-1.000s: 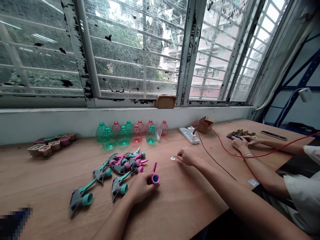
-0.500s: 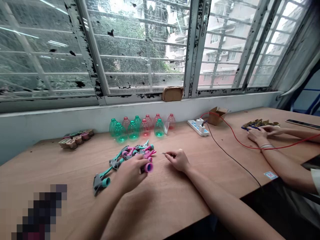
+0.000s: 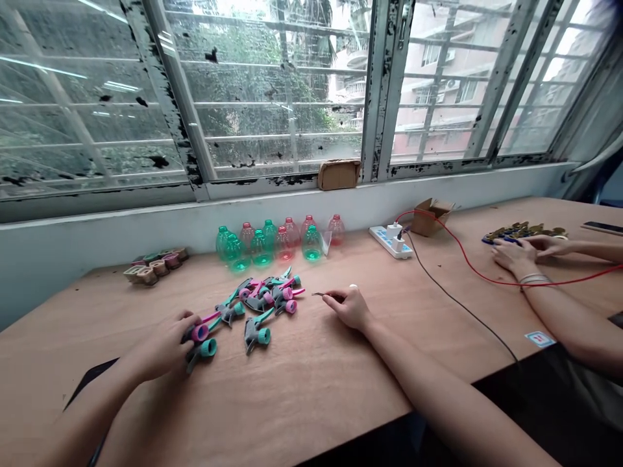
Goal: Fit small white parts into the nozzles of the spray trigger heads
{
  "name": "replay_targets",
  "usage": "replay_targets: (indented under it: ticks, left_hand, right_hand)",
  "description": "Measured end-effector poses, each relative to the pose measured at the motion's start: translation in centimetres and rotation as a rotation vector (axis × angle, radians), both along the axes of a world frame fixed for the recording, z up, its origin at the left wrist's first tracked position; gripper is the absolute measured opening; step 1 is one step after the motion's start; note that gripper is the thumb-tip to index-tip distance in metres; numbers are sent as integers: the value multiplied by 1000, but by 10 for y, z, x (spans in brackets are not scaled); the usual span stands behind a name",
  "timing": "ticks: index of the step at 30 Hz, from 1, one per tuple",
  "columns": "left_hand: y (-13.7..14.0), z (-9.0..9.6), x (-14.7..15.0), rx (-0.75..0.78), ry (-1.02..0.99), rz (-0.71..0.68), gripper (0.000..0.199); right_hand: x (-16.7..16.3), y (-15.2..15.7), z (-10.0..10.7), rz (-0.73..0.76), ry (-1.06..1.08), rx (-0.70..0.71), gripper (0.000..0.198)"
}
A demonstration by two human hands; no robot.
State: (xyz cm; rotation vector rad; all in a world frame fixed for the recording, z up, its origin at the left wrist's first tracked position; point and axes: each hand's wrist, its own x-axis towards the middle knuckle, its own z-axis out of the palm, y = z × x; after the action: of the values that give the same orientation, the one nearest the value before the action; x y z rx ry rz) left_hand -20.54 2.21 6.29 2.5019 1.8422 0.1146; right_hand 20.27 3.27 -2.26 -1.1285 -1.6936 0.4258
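Observation:
At the left end of a pile of spray bottle trigger heads (image 3: 265, 298), my left hand (image 3: 168, 344) is closed around a grey and pink trigger head (image 3: 200, 333). Just below it, close to my fingers, lies a grey and teal trigger head (image 3: 207, 349). Another teal one (image 3: 256, 335) rests by itself in front of the pile. My right hand (image 3: 351, 308) lies on the table to the right of the pile, pinching thin tweezers (image 3: 318, 295) that point left.
Several green bottles (image 3: 238, 256) and red bottles (image 3: 283, 245) stand along the wall. Small stacked containers (image 3: 156, 267) sit at the back left. A power strip (image 3: 390, 243), cables and a cardboard box (image 3: 431, 218) are right of centre. Another person's hands (image 3: 516, 255) work over gold-coloured parts (image 3: 528, 231).
My left hand has moved left from the pile, carrying the pink trigger head. A teal trigger head in front of the pile now shows. My right hand stays put with the tweezers.

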Motion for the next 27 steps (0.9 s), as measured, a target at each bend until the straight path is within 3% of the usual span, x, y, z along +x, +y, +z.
replay_targets:
  ticks: [5,10,14,21,27]
  left_hand:
    - [1,18,11,-52,-30,41,35]
    - [22,29,50,-55,-19,9,33]
    - [40,20,75,-93,59,25,30]
    - [46,-2,56,-67,7,-20,42]
    - [40,-3,61,-24,35,-37,26]
  right_hand:
    - [1,2,-1,-12,21,-28,27]
    - [0,4,-3,-21,49,-27,27]
    - [1,3,-4,-29,78,-30,29]
    - [3,6,-4,-24,93,-27,29]
    - [3,6,-3,-14,102,-33,28]
